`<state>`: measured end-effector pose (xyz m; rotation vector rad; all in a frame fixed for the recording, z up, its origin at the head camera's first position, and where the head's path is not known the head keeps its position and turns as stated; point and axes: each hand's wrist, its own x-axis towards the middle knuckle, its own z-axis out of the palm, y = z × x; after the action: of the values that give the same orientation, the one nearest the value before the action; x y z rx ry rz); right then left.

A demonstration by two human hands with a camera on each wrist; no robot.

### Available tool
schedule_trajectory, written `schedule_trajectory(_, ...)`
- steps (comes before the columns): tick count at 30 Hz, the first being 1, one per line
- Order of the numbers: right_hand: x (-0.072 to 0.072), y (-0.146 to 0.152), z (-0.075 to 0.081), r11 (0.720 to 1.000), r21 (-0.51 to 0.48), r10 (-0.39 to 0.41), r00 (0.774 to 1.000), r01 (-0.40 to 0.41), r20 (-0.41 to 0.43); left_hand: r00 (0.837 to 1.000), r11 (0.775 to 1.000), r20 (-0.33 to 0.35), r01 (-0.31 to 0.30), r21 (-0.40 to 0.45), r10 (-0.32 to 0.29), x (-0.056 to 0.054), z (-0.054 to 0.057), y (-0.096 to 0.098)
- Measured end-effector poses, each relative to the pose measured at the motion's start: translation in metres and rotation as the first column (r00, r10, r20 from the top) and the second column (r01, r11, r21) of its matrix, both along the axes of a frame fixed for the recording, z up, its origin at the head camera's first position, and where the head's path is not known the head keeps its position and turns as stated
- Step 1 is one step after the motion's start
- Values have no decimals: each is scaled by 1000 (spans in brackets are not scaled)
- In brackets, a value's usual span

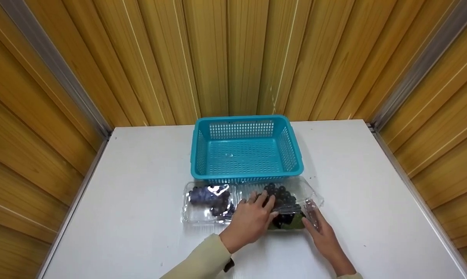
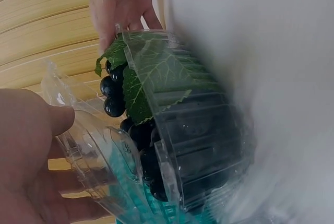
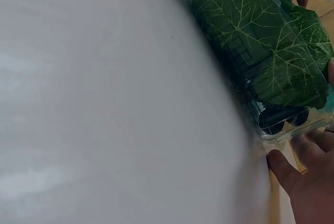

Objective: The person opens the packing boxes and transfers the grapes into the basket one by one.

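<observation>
In the head view a clear plastic clamshell box point(image 1: 208, 223) lies hinged open in front of the basket. A bunch of dark grapes point(image 1: 281, 193) with a green leaf point(image 3: 284, 72) fills its right part. My left hand point(image 1: 250, 219) is over the right part; in the left wrist view its thumb and fingers pinch the clear lid edge point(image 2: 78, 156). At the right end my right hand point(image 1: 322, 234) holds the box by its end wall, thumb on the near side. More dark grapes point(image 1: 219, 209) show through clear plastic on the left.
A turquoise plastic basket point(image 1: 196, 155) with mesh sides stands right behind the box on the white table point(image 1: 140, 201). Yellow wood-patterned panels point(image 1: 241, 58) rise at the back and both sides. A metal rail point(image 1: 72, 211) runs along the table's left edge.
</observation>
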<state>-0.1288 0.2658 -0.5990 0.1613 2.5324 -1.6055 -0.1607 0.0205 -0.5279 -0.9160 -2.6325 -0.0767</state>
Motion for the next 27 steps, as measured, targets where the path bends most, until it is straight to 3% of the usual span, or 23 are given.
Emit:
schedule_trajectory(10,2,1,-1,1000,-18,13,997,-14,-71,997,1000,83,5,18,-7,-2,6,-4)
schedule_trajectory(15,1,2,-2,1000,-14,19,996,-21,-88,998,1000,56,9,12,-10,-6,7,-6)
schedule_trajectory(19,1,2,-1,1000,-13,17,997,-18,-69,999,1000,34,14,20,-15,-9,9,-8)
schedule_trajectory(27,2,2,0,1000,-14,16,999,-17,-36,995,999,96,16,49,-20,-12,15,-10)
